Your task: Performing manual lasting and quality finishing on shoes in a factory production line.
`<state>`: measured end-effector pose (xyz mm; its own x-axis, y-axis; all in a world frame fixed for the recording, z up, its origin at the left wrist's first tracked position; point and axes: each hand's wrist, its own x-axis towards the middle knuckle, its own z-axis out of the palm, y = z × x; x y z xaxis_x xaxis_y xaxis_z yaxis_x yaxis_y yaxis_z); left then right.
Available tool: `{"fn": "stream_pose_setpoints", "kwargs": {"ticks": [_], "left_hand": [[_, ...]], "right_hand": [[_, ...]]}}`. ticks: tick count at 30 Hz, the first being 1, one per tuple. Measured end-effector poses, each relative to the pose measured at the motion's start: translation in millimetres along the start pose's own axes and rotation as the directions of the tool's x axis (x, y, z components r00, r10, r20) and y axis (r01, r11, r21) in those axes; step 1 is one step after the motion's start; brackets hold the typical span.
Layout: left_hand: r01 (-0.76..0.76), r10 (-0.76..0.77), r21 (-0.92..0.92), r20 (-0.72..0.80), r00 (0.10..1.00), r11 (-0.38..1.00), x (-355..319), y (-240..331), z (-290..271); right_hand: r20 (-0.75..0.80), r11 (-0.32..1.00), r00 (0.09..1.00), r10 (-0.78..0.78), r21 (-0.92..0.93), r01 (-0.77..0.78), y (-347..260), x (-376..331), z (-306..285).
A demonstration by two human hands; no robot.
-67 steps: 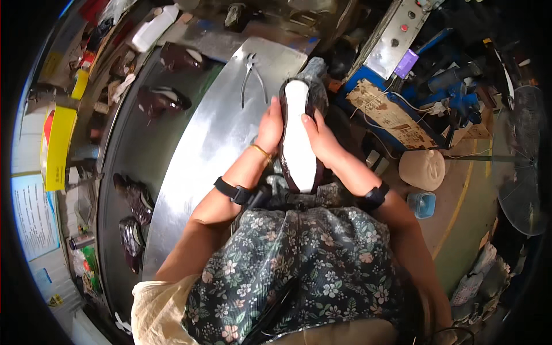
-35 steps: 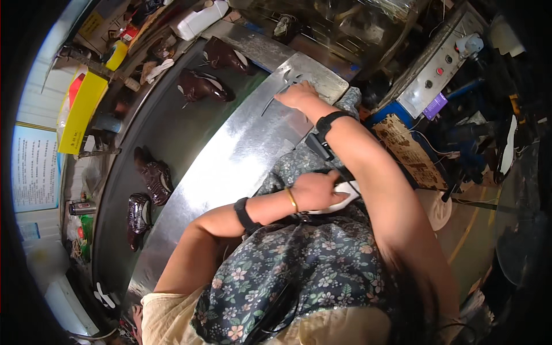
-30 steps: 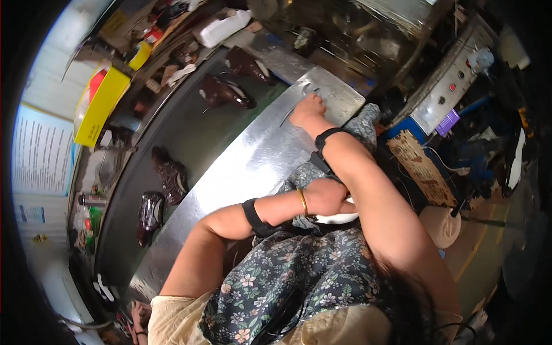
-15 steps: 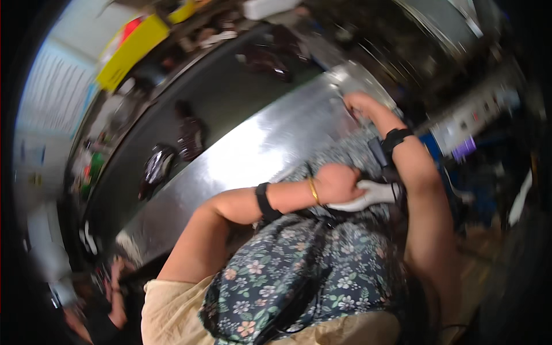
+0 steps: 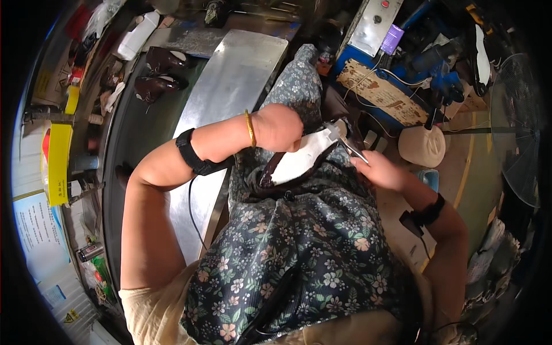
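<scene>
From my remote seat I've got an upturned dark-brown shoe in the lap, white underside up, bedded on the floral apron, likely so the cloth cushions it. Call the shoe the dial: the left hand curls against its edge at eleven o'clock, fingers hidden, so I can't tell whether it's clamped, though it looks like bracing. At three, the right hand grips pliers, jaws against the shoe's two-o'clock end, perhaps for leverage.

Glare whitens the metal table, while the fisheye edges bend and fade to black.
</scene>
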<state>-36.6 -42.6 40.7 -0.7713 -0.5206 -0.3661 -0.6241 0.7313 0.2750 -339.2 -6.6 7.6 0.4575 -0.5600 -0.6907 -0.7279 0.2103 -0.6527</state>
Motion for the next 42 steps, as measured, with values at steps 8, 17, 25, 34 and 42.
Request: {"fn": "stream_pose_setpoints", "kwargs": {"ticks": [8,17,25,34,42], "left_hand": [[0.323,-0.352,-0.153,-0.236,0.906,0.934,-11.8,18.7,42.6],[0.030,-0.580,-0.987,-0.068,0.812,0.157,-28.9,48.9,93.7],[0.419,-0.575,-0.780,0.095,0.813,0.464,-19.7,72.0,47.0],[-0.069,-0.560,-0.998,-0.053,0.826,-0.007,-20.0,46.7,94.7],[0.232,-0.627,-0.926,-0.006,0.779,0.297,-29.3,49.2,88.0]], "right_hand": [[0.080,0.959,0.976,-0.204,-0.185,0.216,-2.5,-11.0,0.6],[0.448,0.936,0.886,-0.118,-0.249,0.250,-83.2,9.8,-38.8],[0.403,0.872,0.902,-0.152,0.485,-0.070,-73.3,56.4,-3.4],[0.416,0.997,0.908,-0.053,0.070,0.026,-71.0,-1.9,-45.8],[0.432,0.921,0.901,-0.023,0.359,-0.148,-91.5,16.0,-16.7]]}}
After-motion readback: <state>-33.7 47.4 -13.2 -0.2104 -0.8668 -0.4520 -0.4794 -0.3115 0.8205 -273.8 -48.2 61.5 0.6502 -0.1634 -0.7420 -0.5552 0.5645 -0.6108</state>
